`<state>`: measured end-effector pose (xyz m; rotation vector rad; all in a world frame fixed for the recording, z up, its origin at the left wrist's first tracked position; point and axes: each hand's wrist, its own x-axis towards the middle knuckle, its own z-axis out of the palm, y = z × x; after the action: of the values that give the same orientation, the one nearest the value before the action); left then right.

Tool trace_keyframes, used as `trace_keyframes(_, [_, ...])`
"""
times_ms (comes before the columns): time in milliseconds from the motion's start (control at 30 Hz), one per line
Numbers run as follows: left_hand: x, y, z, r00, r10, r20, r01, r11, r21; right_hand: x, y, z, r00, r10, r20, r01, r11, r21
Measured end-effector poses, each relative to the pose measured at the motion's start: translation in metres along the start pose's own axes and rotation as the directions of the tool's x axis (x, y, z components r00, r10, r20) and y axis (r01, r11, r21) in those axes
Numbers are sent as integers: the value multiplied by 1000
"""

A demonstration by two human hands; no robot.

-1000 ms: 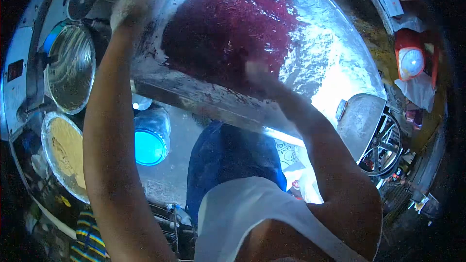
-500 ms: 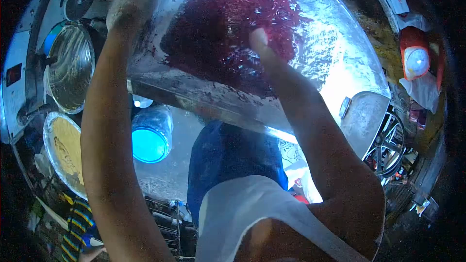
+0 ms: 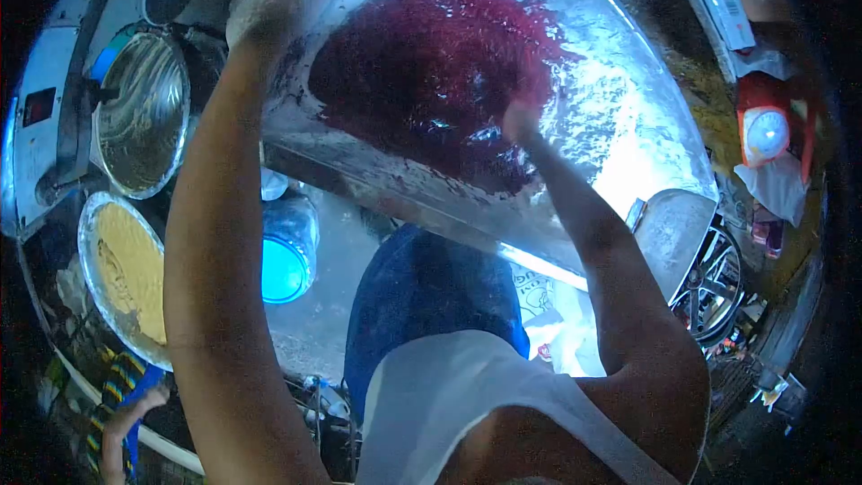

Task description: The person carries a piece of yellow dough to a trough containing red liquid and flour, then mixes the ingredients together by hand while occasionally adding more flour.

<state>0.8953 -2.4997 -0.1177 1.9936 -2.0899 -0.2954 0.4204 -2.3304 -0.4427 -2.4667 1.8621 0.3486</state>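
Observation:
A large metal trough (image 3: 409, 187) stands before me. A wet, dark red mass (image 3: 395, 81), with brighter red toward its far and right parts, lies inside. My right hand (image 3: 521, 122) reaches into the right side of this mass; red covers its blurred fingers, so their pose is hidden. At the trough's upper left, my left hand (image 3: 272, 4) has a pale, whitish coating. Its fingers are smeared near the top edge, and whether they grip the rim cannot be made out.
Left of the trough are a shiny metal pot (image 3: 139, 117) and a round pan of yellowish material (image 3: 130, 265). A blue bucket (image 3: 287, 265) stands below the trough. Right are a spoked wheel (image 3: 714, 278) and a red scale (image 3: 763, 130). Another person's arm (image 3: 126, 422) shows lower left.
My right hand has moved right and nearer to me through the red mass. The left hand sits slightly right and lower in view. More of the other person's arm shows.

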Motion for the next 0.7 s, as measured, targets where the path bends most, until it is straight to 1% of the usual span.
trace_keyframes(67, [1, 0, -3, 998, 21, 59, -21, 1000, -8, 43, 29, -10, 980, 195, 47, -191, 979, -78])
trace_keyframes(100, [3, -7, 3, 998, 54, 31, -54, 998, 10, 67, 39, -15, 962, 262, 78, -253, 961, -112])
trace_keyframes(133, [4, -7, 1, 998, 55, 29, -56, 998, 20, 89, 43, -18, 946, 302, 115, -284, 947, -151])
trace_keyframes(167, [4, -6, 0, 999, 42, 34, -43, 999, 23, 106, 40, -18, 940, 305, 154, -273, 942, -196])
trace_keyframes(233, [3, -4, 1, 999, 16, 52, -17, 1000, 20, 133, 9, -4, 950, 219, 221, -149, 944, -295])
trace_keyframes(267, [4, -5, 1, 998, 18, 55, -19, 1000, 22, 139, -12, 2, 956, 170, 238, -96, 951, -294])
trace_keyframes(300, [6, -7, 1, 998, 41, 52, -44, 998, 53, 141, -38, 3, 948, 286, 137, -255, 945, -206])
trace_keyframes(367, [9, -17, 6, 996, 67, 52, -71, 994, 83, 152, -91, 11, 931, 339, 138, -341, 940, -14])
trace_keyframes(400, [11, -26, 12, 991, 128, 33, -130, 989, 67, 156, -108, 14, 939, 264, 221, -287, 955, 79])
trace_keyframes(433, [13, -28, 15, 982, 189, 8, -189, 981, 49, 154, -123, 5, 938, 270, 218, -292, 954, 74])
trace_keyframes(467, [12, -23, 14, 981, 193, 0, -193, 980, 40, 141, -139, -20, 989, 67, 135, -71, 997, 28])
trace_keyframes(500, [9, -14, 10, 992, 124, 5, -124, 991, 48, 131, -153, -20, 993, -53, 101, 49, 998, 40])
trace_keyframes(533, [5, -6, 3, 998, 57, 11, -57, 997, 57, 118, -162, -19, 986, -141, 86, 136, 988, 69])
trace_keyframes(567, [-2, 3, -7, 999, 43, 34, -44, 999, 32, 99, -171, -18, 972, -222, 74, 213, 971, 112])
trace_keyframes(667, [10, -8, 9, 999, 33, 38, -34, 999, 21, 50, -168, -15, 931, -360, 54, 345, 920, 186])
trace_keyframes(700, [3, 2, -2, 999, 17, 42, -17, 1000, -9, 32, -154, -13, 926, -374, 50, 359, 913, 192])
